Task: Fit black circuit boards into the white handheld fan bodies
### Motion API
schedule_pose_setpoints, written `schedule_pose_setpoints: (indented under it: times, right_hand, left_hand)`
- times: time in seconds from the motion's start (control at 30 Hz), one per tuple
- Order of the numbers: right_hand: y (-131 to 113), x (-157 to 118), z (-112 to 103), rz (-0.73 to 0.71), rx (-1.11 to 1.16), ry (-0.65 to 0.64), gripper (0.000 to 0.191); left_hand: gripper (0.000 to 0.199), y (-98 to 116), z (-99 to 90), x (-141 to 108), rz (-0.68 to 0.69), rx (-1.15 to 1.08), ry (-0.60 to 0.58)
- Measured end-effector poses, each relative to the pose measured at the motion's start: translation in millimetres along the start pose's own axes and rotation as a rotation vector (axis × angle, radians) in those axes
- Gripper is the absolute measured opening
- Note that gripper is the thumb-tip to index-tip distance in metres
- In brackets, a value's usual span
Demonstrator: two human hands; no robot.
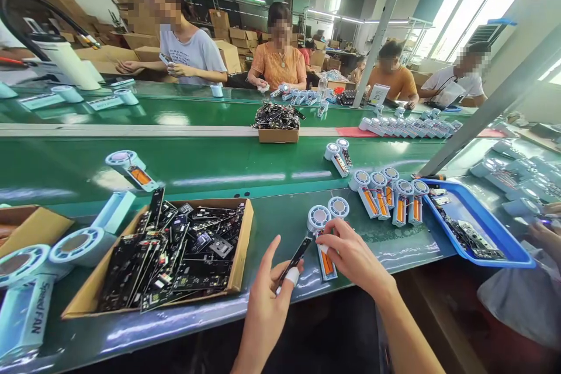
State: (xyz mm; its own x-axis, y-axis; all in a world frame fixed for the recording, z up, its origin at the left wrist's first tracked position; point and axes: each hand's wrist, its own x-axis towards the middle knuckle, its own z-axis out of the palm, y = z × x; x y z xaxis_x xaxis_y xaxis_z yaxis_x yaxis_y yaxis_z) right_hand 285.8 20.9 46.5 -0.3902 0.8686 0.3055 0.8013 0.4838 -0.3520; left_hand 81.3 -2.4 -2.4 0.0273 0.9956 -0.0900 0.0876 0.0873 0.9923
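The left hand (266,299) is pinching a slim black board (298,256) between the thumb and the fingers, while its index finger is pointing up, spread away from the thumb. The right hand (353,250) is reaching to the board's far end, its thumb and fingertips pressing together — whether they are gripping a wire there, I cannot tell. A white cover (293,275) is wrapping the left thumb. The board is sitting between the two hands, just left of an open fan (318,217) whose handle is showing an orange cell (326,266).

Judging by how things are lying, this piece is looking unfinished: the board is not yet resting in a handle. To the right, a cluster of fans (378,180) is lying with orange cells exposed. Farther off, a pair of fans (332,152) is showing what seem to be dark strips along the handles, perhaps a later stage. Plenty seems to be left — a cardboard box (246,239) on the near left is brimming with loose boards (193,248), and a blue tray (521,260) on the right is holding more.

On the near-left fan handle (39,310), dark lettering is reading "FAN" after a word resembling "Speed". Lettering on the far-left fans (105,103) is staying too small to read.
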Motion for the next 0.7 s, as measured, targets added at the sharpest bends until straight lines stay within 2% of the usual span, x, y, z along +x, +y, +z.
schedule_pose_setpoints:
  times: [0.07, 0.13, 0.2, 0.27, 0.33, 0.4, 0.5, 0.6, 0.67, 0.7]
  right_hand:
    - [3.0, 4.1, 4.3, -0.049, -0.048, 0.036, 0.029]
    - [3.9, 4.4, 9.8, -0.108, -0.079, 0.078, 0.030]
    - [2.6, 1.6, 15.9, -0.170, -0.067, 0.103, 0.030]
    - [-0.1, -2.0, 22.7, -0.194, -0.022, 0.129, 0.029]
    - [-3.6, -4.3, 29.6, -0.122, 0.037, 0.169, 0.027]
    - [-6.8, -4.9, 35.9, 0.014, 0.111, 0.225, 0.023]
    - [-8.8, -4.8, 42.0, 0.125, 0.194, 0.296, 0.019]
    - [-7.3, -6.3, 42.5, 0.056, 0.220, 0.297, 0.026]
    - [-6.0, -7.5, 40.6, 0.016, 0.249, 0.268, 0.029]
    - [-5.6, -7.8, 39.3, 0.017, 0.272, 0.254, 0.029]
  left_hand:
    - [0.051, 9.6, 5.3, 8.9, -0.098, -0.117, -0.097]
    - [0.039, 15.9, 8.1, 15.6, -0.128, -0.172, -0.145]
    - [0.037, 17.7, 8.1, 18.5, -0.125, -0.173, -0.151]
    - [0.041, 15.5, 5.8, 18.0, -0.098, -0.112, -0.093]
    - [0.049, 11.3, 2.2, 15.0, -0.063, -0.017, 0.010]
    - [0.051, 6.7, -2.3, 11.5, -0.049, 0.038, 0.069]
    - [0.045, 0.6, -9.6, 7.4, -0.107, -0.029, -0.034]
    - [0.061, -4.8, -16.2, 5.3, -0.119, -0.188, -0.192]
    - [0.070, -6.3, -19.0, 4.8, -0.096, -0.210, -0.193]
    - [0.064, -5.7, -19.6, 4.9, -0.087, -0.161, -0.148]
